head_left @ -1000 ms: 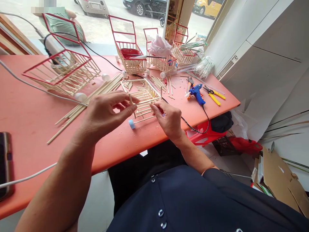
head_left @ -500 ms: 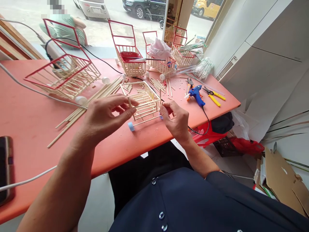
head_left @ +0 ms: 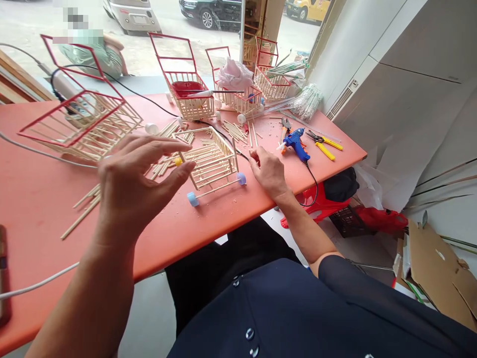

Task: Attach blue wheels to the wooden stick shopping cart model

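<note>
A small cart frame (head_left: 214, 164) of pale wooden sticks stands on the table in front of me, on blue, lilac and yellow wheels. My left hand (head_left: 139, 174) is at its left side, thumb and fingers spread apart around the near left corner post, holding nothing; I cannot tell whether a fingertip still touches the frame. Just right of the cart, apart from it, my right hand (head_left: 269, 171) is closed, its fingertips pinched low over the table. Whatever lies between those fingertips is hidden.
A blue glue gun (head_left: 297, 144) and yellow-handled pliers (head_left: 325, 144) lie to the right. Loose sticks (head_left: 84, 209) are at the left. Red-trimmed carts (head_left: 194, 102) line the back of the pink table (head_left: 175, 233). A black cord (head_left: 149, 102) crosses behind.
My left hand has opened and drawn back leftwards from the cart's corner post. My right hand has come away from the cart's right corner. The view has shifted slightly.
</note>
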A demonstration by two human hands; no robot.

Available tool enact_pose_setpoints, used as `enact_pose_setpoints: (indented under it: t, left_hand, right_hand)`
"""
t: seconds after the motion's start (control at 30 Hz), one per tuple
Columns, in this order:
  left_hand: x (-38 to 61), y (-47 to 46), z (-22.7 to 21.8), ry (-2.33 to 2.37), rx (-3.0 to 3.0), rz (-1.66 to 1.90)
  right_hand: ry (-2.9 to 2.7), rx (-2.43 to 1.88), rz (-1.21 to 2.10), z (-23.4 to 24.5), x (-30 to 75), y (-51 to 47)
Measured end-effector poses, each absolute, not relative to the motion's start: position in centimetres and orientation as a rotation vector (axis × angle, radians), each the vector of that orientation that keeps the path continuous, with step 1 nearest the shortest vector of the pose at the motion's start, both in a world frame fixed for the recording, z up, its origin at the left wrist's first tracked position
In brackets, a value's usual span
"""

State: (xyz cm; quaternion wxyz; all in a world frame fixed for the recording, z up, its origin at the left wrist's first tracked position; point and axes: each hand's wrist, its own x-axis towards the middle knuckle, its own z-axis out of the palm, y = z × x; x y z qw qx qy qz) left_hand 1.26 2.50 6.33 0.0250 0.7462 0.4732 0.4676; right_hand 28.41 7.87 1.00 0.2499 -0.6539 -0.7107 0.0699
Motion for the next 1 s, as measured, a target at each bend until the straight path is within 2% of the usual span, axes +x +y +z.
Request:
enact_pose_setpoints:
  t: [0.1, 0.23, 0.4, 0.53, 0.7, 1.0]
  left_hand:
    - [2.1, 2.0, 7.2, 1.426, 2.538, 1.692]
    - [4.1, 0.4, 8.7, 1.398, 2.709, 1.731]
    - [7.0, -0.5, 8.6, 1.605, 2.712, 1.353]
    - [8.1, 0.8, 7.4, 1.756, 2.575, 1.061]
    - [8.5, 2.3, 6.9, 1.86, 2.449, 0.89]
    - [9.5, 3.0, 8.7, 2.038, 2.341, 0.604]
  right_hand:
    - [-1.989, -1.821, 0.212, 1.5, 28.2, 7.8]
    - [-2.01, -1.844, 0.247, 2.0, 28.1, 7.7]
    - [-2.002, -1.731, 0.261, 1.4, 28.4, 8.0]
    - [-1.925, -1.483, 0.358, 0.4, 28.7, 8.4]
    - [-1.787, -1.086, 0.617, -0.2, 28.9, 8.0]
    - [-1.761, -0.84, 0.759, 0.0, 28.3, 7.2]
